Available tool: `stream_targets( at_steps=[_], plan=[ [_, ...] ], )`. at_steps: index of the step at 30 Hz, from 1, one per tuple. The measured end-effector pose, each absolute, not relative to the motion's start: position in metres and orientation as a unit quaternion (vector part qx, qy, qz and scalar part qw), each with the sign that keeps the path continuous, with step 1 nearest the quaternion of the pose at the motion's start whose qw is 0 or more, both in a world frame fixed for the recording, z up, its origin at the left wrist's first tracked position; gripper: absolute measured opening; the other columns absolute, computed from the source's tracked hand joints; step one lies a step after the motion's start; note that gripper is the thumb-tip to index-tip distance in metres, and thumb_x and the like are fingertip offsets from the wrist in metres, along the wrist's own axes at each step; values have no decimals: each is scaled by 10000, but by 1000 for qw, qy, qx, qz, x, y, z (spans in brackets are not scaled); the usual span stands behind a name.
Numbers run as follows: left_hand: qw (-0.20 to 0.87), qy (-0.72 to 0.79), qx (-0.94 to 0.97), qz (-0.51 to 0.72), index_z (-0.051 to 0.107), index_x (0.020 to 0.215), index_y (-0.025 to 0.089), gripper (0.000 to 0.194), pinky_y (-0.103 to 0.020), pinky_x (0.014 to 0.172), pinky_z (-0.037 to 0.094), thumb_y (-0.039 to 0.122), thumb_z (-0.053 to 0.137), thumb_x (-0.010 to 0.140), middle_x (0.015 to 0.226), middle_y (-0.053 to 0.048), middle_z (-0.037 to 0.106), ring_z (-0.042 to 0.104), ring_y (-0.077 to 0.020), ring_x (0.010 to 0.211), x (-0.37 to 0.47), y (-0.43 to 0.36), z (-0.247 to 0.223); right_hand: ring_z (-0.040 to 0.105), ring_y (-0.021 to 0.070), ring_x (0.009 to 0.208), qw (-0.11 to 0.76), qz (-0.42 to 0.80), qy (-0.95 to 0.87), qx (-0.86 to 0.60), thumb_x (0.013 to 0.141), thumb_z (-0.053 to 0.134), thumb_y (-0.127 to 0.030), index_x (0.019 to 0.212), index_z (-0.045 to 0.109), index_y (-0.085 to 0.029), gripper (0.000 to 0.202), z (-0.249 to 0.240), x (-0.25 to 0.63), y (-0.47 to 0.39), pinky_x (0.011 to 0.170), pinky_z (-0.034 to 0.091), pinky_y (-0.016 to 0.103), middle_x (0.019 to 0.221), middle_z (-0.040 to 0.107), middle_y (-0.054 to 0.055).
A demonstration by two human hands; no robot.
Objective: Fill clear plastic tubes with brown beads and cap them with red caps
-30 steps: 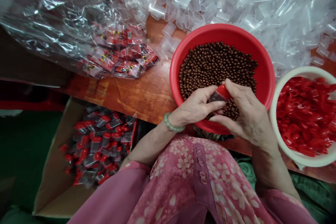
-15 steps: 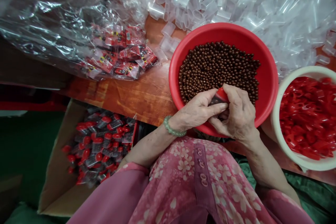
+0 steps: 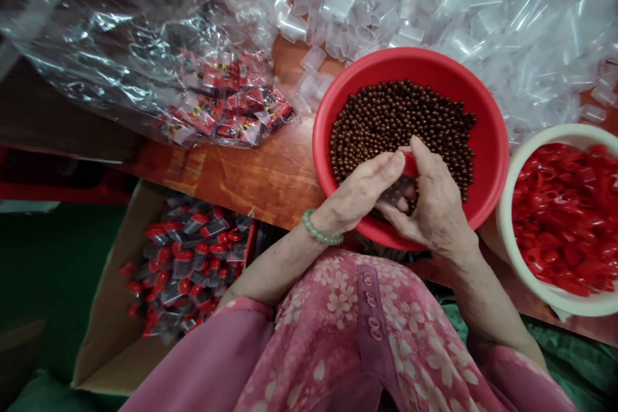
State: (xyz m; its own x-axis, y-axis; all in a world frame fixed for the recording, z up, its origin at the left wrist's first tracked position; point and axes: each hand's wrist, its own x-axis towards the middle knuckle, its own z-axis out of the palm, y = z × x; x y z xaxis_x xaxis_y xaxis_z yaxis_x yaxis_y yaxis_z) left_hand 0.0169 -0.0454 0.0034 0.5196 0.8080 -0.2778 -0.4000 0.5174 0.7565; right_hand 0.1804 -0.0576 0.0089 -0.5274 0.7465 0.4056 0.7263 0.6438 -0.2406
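Shifted up to the red cap with the left hand; clasping the clear container, right of centre, with fingers of the right hand too; best kept steady and square.

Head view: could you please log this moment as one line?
left hand: holding clear plastic red-capped container; right hand: same container; below: round red plastic basin, round brown beads
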Motion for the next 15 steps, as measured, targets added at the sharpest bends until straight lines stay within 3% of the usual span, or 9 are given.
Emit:
stream_targets(
  at_steps=[2, 5, 11, 15],
  plan=[
    [806, 340, 316, 366, 653, 991, 165, 626, -247, 589, 542, 755, 447, 956, 763, -36, 679, 647, -123, 634, 18, -43, 0, 615, 364, 1267, 216, 9, -873, -438, 952, 597, -459, 1631, 156, -130, 874, 12, 180, -58, 1041, 518, 547, 1439, 586, 246],
    [769, 398, 335, 372, 669, 933, 172, 736, -300, 608, 572, 786, 268, 981, 684, -44, 646, 672, -159, 640, 22, -38, -2, 610, 385, 1269, 196, -30, -875, -441, 971, 555, -455, 1595, 239, -99, 785, 15, 177, -58, 1025, 500, 556, 1424, 593, 268],
    [768, 422, 226, 425, 546, 821, 203, 327, -272, 497, 502, 471, 466, 991, 590, 22, 545, 558, -118, 514, 34, -44, 5, 662, 351, 1178, 209, -80, -892, -392, 976, 475, -351, 1558, 283, -78, 671, 11, 177, -59, 932, 521, 489, 1328, 654, 254],
    [755, 438, 243, 423, 494, 760, 206, 317, -237, 461, 435, 428, 465, 985, 576, 29, 528, 506, -91, 492, 43, -53, 8, 694, 325, 1094, 257, -104, -893, -354, 960, 507, -327, 1550, 301, -80, 671, 6, 184, -62, 870, 538, 454, 1231, 703, 226]
  ],
)
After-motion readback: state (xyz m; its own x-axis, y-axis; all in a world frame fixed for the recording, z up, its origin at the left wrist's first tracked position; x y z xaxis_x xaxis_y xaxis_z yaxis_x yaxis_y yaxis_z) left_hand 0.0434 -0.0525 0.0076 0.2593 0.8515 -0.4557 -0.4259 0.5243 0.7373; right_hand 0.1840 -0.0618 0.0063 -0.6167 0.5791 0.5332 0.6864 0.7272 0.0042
